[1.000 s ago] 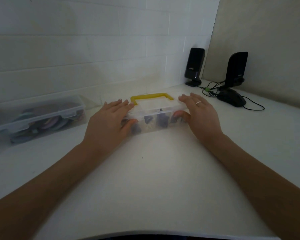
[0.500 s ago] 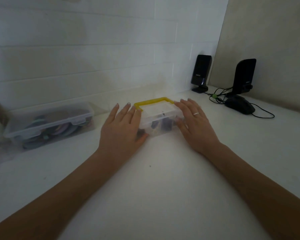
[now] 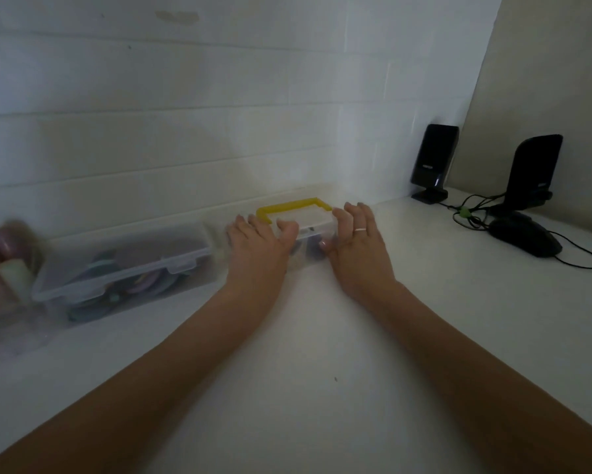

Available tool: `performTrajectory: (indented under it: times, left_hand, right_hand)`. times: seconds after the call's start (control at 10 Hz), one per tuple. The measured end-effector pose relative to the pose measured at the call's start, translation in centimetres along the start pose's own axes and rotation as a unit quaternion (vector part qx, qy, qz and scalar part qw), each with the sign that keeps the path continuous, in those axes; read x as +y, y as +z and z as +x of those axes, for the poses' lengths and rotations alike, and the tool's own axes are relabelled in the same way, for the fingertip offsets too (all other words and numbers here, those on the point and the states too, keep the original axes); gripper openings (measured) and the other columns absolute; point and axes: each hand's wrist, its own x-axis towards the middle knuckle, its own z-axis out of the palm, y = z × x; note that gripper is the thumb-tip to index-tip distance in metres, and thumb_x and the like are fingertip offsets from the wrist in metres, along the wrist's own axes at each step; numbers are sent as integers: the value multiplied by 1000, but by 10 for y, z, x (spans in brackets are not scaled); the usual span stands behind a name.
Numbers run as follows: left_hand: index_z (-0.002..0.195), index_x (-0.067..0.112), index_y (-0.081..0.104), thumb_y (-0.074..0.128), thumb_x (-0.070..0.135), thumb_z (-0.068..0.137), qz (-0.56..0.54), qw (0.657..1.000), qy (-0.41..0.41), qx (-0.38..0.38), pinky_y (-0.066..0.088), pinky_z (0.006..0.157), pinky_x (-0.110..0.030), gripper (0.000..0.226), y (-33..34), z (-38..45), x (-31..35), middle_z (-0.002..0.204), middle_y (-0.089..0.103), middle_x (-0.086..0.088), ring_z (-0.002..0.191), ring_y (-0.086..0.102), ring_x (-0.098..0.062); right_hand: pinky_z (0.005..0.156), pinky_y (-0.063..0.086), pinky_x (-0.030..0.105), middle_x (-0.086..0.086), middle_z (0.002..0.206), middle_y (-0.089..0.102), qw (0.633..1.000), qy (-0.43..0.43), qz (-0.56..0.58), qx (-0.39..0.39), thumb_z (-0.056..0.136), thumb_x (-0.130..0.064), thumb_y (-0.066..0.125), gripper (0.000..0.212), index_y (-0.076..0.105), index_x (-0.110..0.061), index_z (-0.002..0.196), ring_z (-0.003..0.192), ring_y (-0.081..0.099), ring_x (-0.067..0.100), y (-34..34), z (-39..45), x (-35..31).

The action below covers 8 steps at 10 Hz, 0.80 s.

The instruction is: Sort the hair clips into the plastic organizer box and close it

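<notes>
The clear organizer box [image 3: 310,234] with its yellow handle [image 3: 293,206] is seen far on the desk [image 3: 322,388], lid down, long axis left to right. It is gripped at both ends: left hand [image 3: 258,249] at the left, right hand [image 3: 358,248] at the right, equally near.

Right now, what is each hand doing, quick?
Left hand: grips the left end of the small organizer box, thumb on its lid.
Right hand: grips the box's right end, fingers curled over the lid.

no readable text, speaker logos blurred
</notes>
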Motion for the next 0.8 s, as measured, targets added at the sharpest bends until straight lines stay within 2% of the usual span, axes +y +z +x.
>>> performTrajectory:
  times: [0.1, 0.2, 0.3, 0.4, 0.5, 0.6, 0.7, 0.8]
  left_hand:
    - [104, 14, 54, 81, 39, 43, -22, 1000, -10, 1, 54, 69, -40, 71, 17, 3, -19, 88, 68, -24, 78, 67, -39]
    - [115, 11, 56, 70, 37, 59, -96, 993, 26, 61, 49, 77, -42, 63, 35, -4, -40, 100, 62, -27, 87, 62, -39]
    - [108, 13, 59, 61, 43, 69, -146, 984, 27, 102, 46, 72, -36, 49, 37, -5, -52, 96, 64, -17, 82, 61, -33]
    - [103, 14, 55, 59, 46, 70, -165, 983, 8, 84, 46, 70, -35, 46, 31, -2, -52, 92, 63, -16, 79, 60, -32]
    - [104, 11, 55, 55, 46, 70, -170, 982, -3, 84, 47, 71, -36, 49, 29, -4, -50, 91, 61, -17, 79, 61, -33]
    - [103, 10, 56, 55, 46, 69, -171, 984, -11, 47, 47, 71, -36, 50, 26, -2, -51, 91, 61, -16, 79, 62, -32]
    - [103, 9, 55, 62, 44, 69, -180, 984, -3, 7, 47, 71, -37, 49, 15, 0, -49, 91, 60, -16, 80, 63, -34]
    - [112, 19, 51, 64, 52, 75, -243, 964, -43, -98, 43, 75, -35, 52, -4, 13, -64, 107, 59, -9, 96, 62, -32]
  right_hand:
    - [101, 41, 53, 30, 126, 51, 1000, -6, 26, -12, 87, -38, 39, 56, 49, 3, 122, 126, 40, 48, 18, 19, -14]
    - [108, 33, 50, 28, 134, 44, 999, -24, 31, 5, 89, -35, 39, 54, 41, 1, 129, 135, 28, 46, 31, 26, -17]
    - [112, 22, 47, 26, 144, 33, 998, -32, 45, 20, 90, -37, 35, 58, 40, 2, 134, 140, 16, 43, 33, 25, -12]
    - [114, 15, 43, 24, 145, 32, 998, -41, 56, 11, 92, -38, 32, 58, 37, -2, 136, 142, 11, 40, 30, 25, -10]
    - [115, 16, 42, 20, 143, 36, 996, -51, 69, 13, 92, -38, 33, 55, 38, -5, 136, 142, 13, 37, 27, 25, -9]
    - [113, 25, 45, 17, 143, 40, 995, -50, 81, 5, 91, -32, 27, 54, 40, -5, 136, 141, 19, 37, 22, 25, -9]
    - [105, 36, 50, 10, 141, 45, 997, -63, 46, -14, 90, -30, 30, 51, 42, -11, 135, 136, 31, 35, 10, 29, -8]
    - [103, 34, 44, -1, 140, 46, 991, -64, 24, -111, 96, -34, 41, 39, 43, -25, 133, 131, 36, 25, -13, 44, -1]
